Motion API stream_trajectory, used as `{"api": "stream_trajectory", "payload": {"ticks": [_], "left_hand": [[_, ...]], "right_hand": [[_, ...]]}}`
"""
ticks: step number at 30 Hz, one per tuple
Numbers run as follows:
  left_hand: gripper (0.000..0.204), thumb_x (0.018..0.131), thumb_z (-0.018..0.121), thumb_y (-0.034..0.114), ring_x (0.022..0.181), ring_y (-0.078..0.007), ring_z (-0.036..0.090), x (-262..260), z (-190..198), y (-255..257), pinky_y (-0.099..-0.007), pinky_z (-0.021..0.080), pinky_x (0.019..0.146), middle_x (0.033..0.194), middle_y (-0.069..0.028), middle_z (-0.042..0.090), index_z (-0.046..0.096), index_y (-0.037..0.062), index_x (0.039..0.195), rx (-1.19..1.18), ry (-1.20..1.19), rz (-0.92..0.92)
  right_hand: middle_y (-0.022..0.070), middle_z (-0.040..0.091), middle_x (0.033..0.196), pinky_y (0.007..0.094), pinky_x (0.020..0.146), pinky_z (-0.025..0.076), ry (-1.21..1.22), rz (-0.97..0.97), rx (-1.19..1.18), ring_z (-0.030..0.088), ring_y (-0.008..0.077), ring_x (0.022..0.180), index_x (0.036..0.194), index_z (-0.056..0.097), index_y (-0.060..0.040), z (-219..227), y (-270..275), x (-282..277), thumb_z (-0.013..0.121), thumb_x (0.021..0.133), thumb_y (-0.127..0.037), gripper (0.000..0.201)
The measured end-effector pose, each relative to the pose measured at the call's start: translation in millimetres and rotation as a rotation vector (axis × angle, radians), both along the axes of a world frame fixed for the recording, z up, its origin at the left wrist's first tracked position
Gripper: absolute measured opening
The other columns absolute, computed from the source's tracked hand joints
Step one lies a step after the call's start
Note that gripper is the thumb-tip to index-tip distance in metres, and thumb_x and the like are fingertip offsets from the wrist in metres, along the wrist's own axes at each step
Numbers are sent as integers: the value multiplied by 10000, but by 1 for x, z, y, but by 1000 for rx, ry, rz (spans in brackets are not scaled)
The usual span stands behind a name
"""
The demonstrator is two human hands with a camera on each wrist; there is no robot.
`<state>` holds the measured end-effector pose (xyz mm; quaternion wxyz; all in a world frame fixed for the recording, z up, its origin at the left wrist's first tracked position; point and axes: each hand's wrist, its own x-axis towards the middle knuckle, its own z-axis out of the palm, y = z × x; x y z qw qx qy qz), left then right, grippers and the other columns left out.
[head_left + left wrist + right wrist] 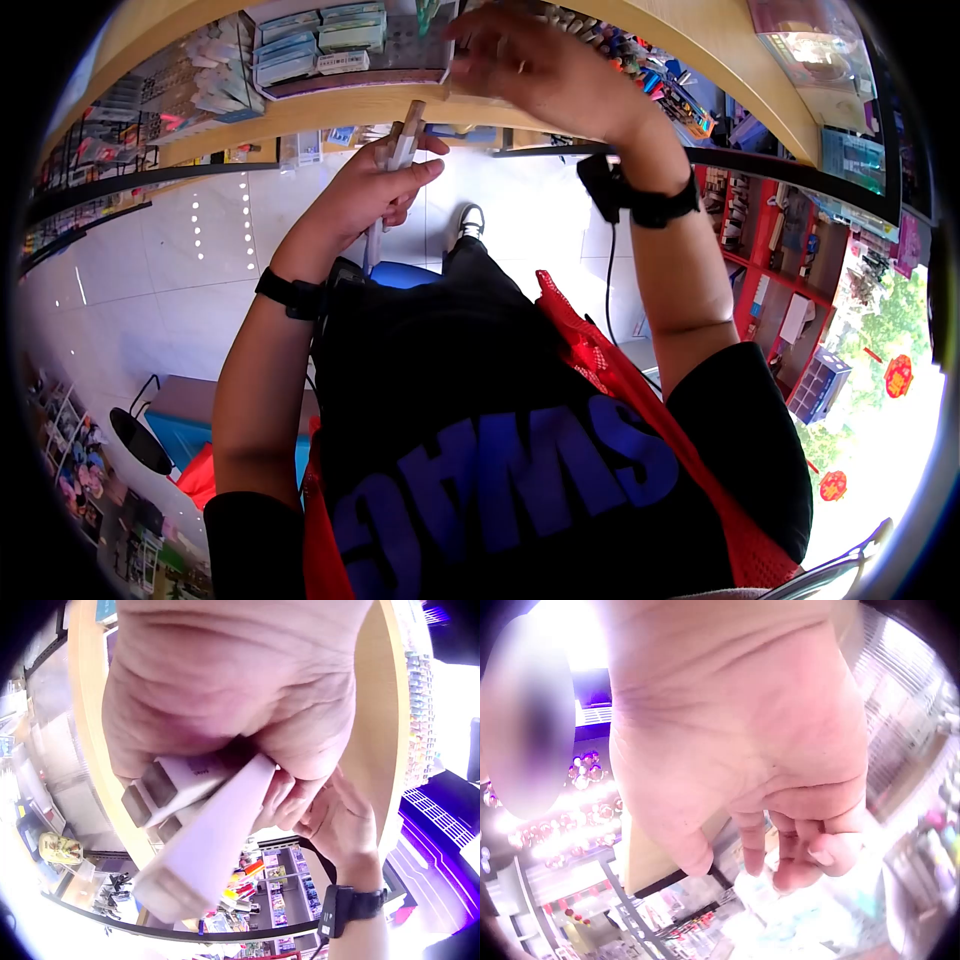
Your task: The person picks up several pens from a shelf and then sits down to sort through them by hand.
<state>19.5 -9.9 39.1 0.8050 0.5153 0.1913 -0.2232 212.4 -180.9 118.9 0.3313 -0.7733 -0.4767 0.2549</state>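
Note:
My left hand (375, 190) grips several long, narrow pale boxes (405, 140) near the edge of the wooden shelf. In the left wrist view the boxes (202, 840) stick out of the fingers, their square ends toward the camera. My right hand (550, 75) is raised over the shelf, beside a clear tray (400, 82) with small boxes (350, 28) in it. The right wrist view shows the right hand (742, 750) with loosely bent fingers and nothing visible in them.
Pens and markers (680, 95) fill the shelf on the right. Packaged goods (200, 85) stand at the left. A red shelf unit (770, 250) is beyond my right arm, and a blue stool (405, 275) is below the left hand.

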Motion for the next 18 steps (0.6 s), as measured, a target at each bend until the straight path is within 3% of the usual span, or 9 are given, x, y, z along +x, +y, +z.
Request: {"api": "stream_trajectory", "payload": {"ticks": [1,2,5,6,7,9,10,14,18], "left_hand": [[287,1025,697,285,478,-41,371,2,6,-2,-234,339,481,600,61,401,600,88,1209,25,-4,-44],[274,1016,710,290,474,-44,371,3,9,-3,-230,337,480,586,59,393,597,84,1158,50,-8,-88],[269,1011,717,314,472,-50,369,0,11,-6,-224,336,476,588,59,394,555,100,1031,17,-15,-143],[296,1019,704,316,506,-46,389,0,16,-3,-218,346,474,658,42,440,498,117,946,-66,14,-146],[296,1019,704,316,506,-46,389,0,15,0,-218,346,474,658,42,440,498,117,946,-66,4,-141],[245,1017,700,266,584,-55,450,-2,15,6,-234,370,493,799,21,537,590,65,1103,-291,45,-227],[264,1035,674,291,585,-42,433,-3,20,5,-217,374,476,833,10,506,522,89,961,-325,37,-226],[300,1043,663,335,600,-53,467,-8,20,4,-232,413,487,826,14,512,554,74,944,-331,28,-269],[346,1053,639,391,607,-64,504,-12,20,1,-239,439,505,828,11,526,567,67,958,-252,-8,-240]], "right_hand": [[97,691,1002,320,728,533,-3,19,-10,667,174,846,1443,589,-98,0,1,-16,681,1017,-402,532],[100,690,1010,330,706,524,24,25,-92,657,178,818,1420,597,-82,4,2,-28,679,1019,-367,498],[69,676,837,319,665,496,159,68,-77,626,160,741,1299,652,-47,-20,0,-46,688,1018,-381,439],[69,676,837,319,665,496,156,68,-75,626,160,741,1299,652,-47,-22,-1,-51,688,1018,-381,439],[56,669,810,305,651,483,259,20,-87,615,139,730,1264,658,-34,-22,-3,-55,704,1014,-356,411],[44,663,783,291,638,471,356,-25,-110,603,118,720,1230,665,-21,-29,-7,-59,719,1010,-331,384],[39,669,798,278,631,461,440,0,-75,594,99,719,1223,663,-14,-36,-9,-61,730,1005,-298,364],[32,686,836,248,635,468,540,18,-35,593,69,737,1219,657,-3,-49,-14,-63,741,1004,-264,347],[46,709,877,246,646,497,584,-11,-104,660,82,788,1233,650,-8,-27,-16,-54,713,1024,-279,349]]}}
